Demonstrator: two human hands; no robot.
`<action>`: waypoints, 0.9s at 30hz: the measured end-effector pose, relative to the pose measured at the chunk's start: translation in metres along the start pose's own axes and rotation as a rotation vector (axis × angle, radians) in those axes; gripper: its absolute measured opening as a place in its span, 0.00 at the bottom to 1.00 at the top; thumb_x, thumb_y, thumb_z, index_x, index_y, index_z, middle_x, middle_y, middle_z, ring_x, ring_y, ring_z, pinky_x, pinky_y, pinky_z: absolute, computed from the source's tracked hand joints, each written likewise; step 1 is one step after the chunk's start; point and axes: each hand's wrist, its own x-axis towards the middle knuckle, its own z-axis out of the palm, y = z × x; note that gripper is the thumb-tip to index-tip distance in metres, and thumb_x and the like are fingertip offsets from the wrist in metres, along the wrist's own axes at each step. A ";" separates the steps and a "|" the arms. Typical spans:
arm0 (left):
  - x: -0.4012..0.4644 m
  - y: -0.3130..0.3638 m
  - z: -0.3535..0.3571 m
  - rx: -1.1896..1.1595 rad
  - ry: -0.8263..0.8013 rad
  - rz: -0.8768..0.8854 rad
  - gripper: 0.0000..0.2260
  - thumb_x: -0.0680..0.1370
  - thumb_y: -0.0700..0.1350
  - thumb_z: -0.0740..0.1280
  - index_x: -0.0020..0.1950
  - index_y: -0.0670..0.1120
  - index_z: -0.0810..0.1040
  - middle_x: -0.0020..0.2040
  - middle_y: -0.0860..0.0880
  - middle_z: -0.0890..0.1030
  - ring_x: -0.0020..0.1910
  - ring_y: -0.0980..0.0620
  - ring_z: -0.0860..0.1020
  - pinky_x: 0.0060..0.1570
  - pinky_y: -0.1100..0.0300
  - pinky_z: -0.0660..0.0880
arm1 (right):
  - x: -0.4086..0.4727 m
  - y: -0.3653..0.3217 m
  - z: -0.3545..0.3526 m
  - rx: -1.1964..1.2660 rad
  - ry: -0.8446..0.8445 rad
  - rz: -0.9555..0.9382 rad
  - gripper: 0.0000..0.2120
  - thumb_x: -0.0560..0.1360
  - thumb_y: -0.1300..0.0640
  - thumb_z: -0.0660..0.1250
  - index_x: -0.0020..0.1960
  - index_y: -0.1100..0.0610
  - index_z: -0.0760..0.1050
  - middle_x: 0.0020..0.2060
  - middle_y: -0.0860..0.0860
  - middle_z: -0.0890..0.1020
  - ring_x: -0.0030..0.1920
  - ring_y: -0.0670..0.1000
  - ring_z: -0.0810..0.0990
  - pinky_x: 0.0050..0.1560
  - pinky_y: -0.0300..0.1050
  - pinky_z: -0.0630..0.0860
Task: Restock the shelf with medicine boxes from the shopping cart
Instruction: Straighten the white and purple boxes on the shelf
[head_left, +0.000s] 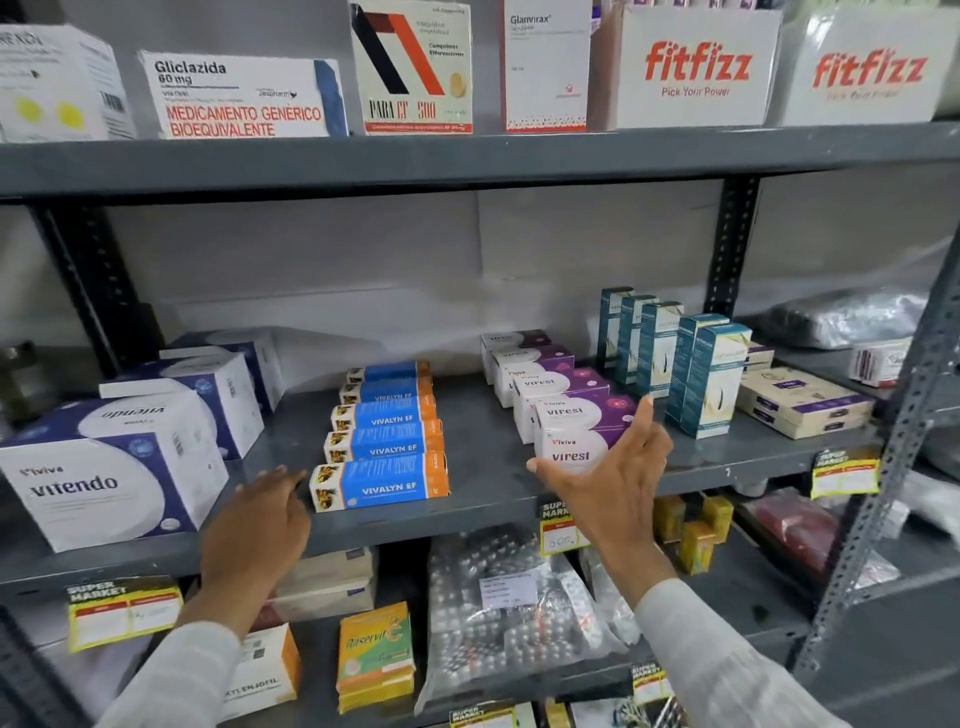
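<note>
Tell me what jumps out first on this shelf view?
Two hands reach at the middle shelf: the right hand cups the front viresi box, the left hand hovers open beside the Vivalyn EF row. Red fitfizz boxes stand top right.

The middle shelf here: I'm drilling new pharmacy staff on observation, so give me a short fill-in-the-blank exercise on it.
1. The right hand touches the front box of the row labelled ____.
2. The blue-and-orange Vivalyn EF boxes number ____.
3. The left hand is open between the front Vivalyn EF box and the box labelled ____.
4. The teal boxes stand ____, not flat.

Missing words: Virest; five; Vitendo; upright
</note>
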 end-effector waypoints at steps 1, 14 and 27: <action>0.000 0.000 0.000 0.004 0.004 0.001 0.16 0.83 0.49 0.58 0.68 0.52 0.78 0.71 0.49 0.79 0.62 0.42 0.81 0.54 0.44 0.82 | 0.000 0.000 0.002 -0.010 0.012 0.001 0.69 0.53 0.32 0.79 0.79 0.55 0.43 0.70 0.60 0.62 0.71 0.58 0.59 0.72 0.65 0.64; 0.005 -0.011 0.012 0.058 0.013 0.009 0.18 0.82 0.53 0.56 0.69 0.54 0.76 0.70 0.50 0.79 0.60 0.43 0.82 0.49 0.46 0.84 | -0.001 0.008 0.001 -0.009 -0.070 -0.100 0.56 0.58 0.39 0.79 0.75 0.56 0.54 0.68 0.56 0.63 0.68 0.57 0.62 0.68 0.59 0.71; -0.001 -0.009 0.010 -0.129 0.060 -0.018 0.17 0.83 0.49 0.59 0.71 0.52 0.76 0.67 0.45 0.82 0.59 0.42 0.82 0.52 0.45 0.83 | -0.006 0.002 -0.001 -0.007 -0.073 -0.064 0.58 0.58 0.38 0.79 0.77 0.54 0.51 0.71 0.56 0.59 0.69 0.60 0.62 0.70 0.60 0.69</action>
